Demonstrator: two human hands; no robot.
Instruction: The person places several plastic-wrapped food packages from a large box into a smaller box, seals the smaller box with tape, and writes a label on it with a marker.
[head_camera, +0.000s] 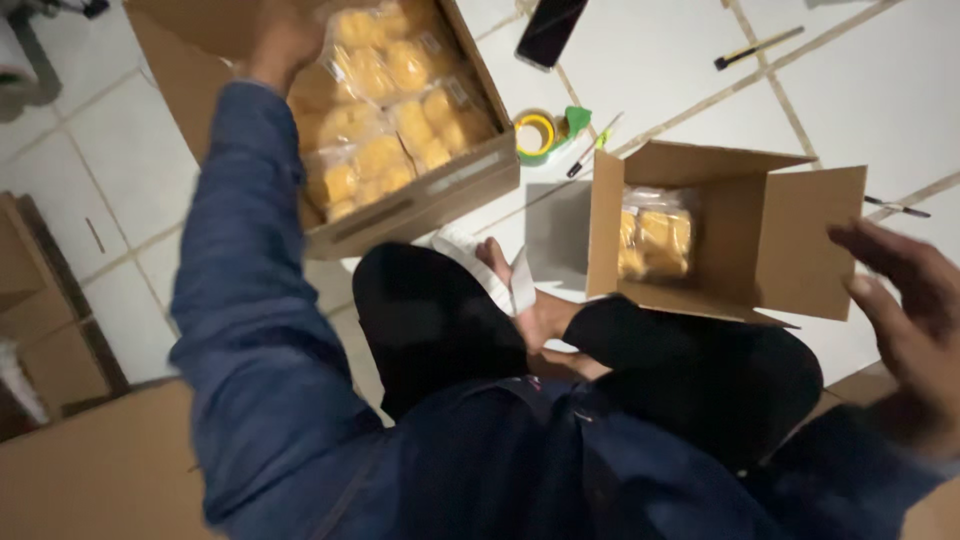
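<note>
I sit cross-legged on a white tiled floor. My left hand (283, 42), in a blue denim sleeve, reaches into a large cardboard box (420, 205) full of clear bags of yellow pastries (395, 90); its fingers are blurred and partly hidden. My right hand (905, 310) hovers with fingers apart and nothing in it, just right of a small open cardboard box (790, 250). That small box rests on my knee and holds a clear bag of yellow pastries (655, 240).
On the tiles beyond lie a tape dispenser with yellow tape (540, 133), a dark phone (550, 30), a pen (593, 150), a brush-like tool (757, 47) and another pen (897, 207). Flat cardboard (90, 470) lies at my lower left.
</note>
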